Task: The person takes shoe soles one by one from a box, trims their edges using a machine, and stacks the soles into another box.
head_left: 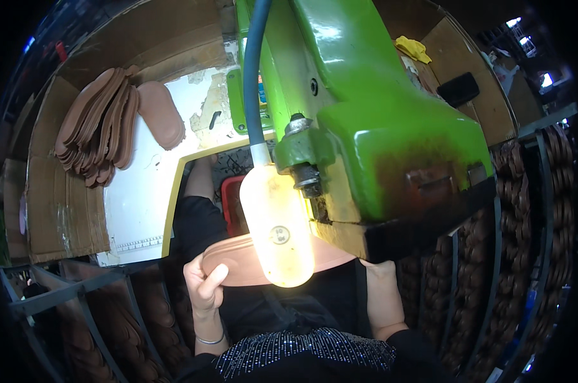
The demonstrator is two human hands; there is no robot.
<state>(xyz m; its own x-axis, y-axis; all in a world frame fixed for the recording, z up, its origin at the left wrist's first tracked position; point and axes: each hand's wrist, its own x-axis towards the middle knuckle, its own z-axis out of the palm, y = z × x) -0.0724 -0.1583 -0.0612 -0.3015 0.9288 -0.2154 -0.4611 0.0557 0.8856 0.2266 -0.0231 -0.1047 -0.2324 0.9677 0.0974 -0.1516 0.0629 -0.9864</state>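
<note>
In front of me, below the green machine's head, a long brown shoe sole (232, 267) lies crosswise, its middle hidden by a bright lamp. My left hand (205, 281) pinches its left end, thumb on top and fingers curled round the edge. The sole's right end runs to the dark lower edge of the machine (391, 121). There my right hand (379, 270) meets it, with the fingers hidden, so their grip does not show. The glowing lamp (277, 223) hangs on a blue-grey hose between me and the machine.
A heap of brown soles (97, 124) and a single sole (161, 115) lie on the white table (132, 210), walled with cardboard (65, 217). Racks of brown soles (515, 210) stand on both sides. A dark phone-like object (458, 89) and yellow cloth (412, 49) sit at right.
</note>
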